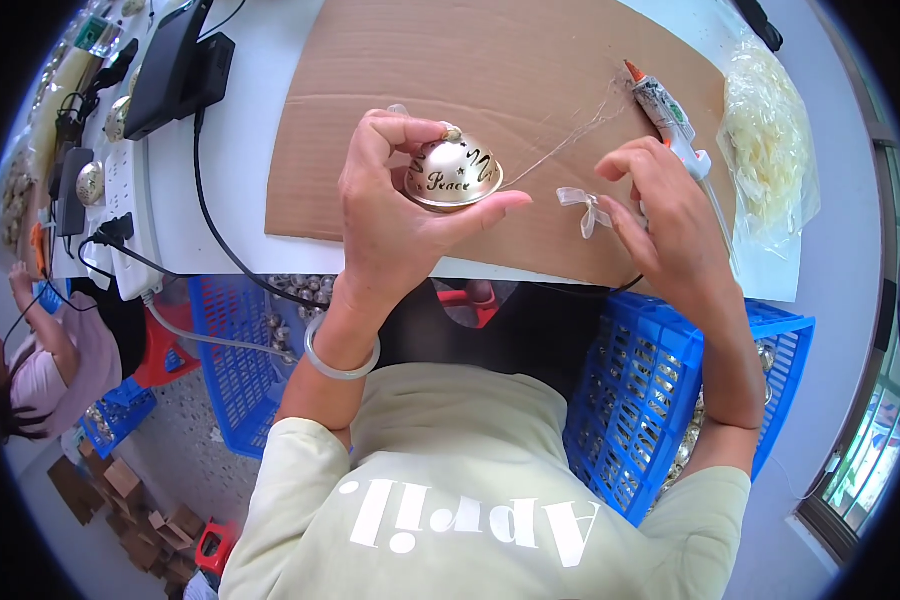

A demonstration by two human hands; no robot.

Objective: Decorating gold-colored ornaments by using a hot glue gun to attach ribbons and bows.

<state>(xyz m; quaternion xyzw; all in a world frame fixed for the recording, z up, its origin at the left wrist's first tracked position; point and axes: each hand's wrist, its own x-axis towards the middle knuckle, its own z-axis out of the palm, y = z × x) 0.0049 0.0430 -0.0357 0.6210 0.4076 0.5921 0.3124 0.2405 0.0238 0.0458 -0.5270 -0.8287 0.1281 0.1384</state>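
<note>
My left hand [395,190] is closed around a pale gold bell ornament [457,172] with cut-out stars and lettering, its fingertips at the small knob on top and the thumb along its rim. To the right, my right hand [665,215] is closed in a pinch near a small white ribbon bow [586,208], which hangs at its fingertips. Thin glue strands stretch across the cardboard between the bell and a hot glue gun [665,112] with an orange tip. The gun lies beyond my right hand.
Brown cardboard [420,60] covers the white table [245,200]. A clear bag of pale ribbons [767,140] lies right. Left are a black device [175,75], a power strip [128,190] and cables. Blue baskets [625,400] of ornaments flank my lap; a person [65,350] sits left.
</note>
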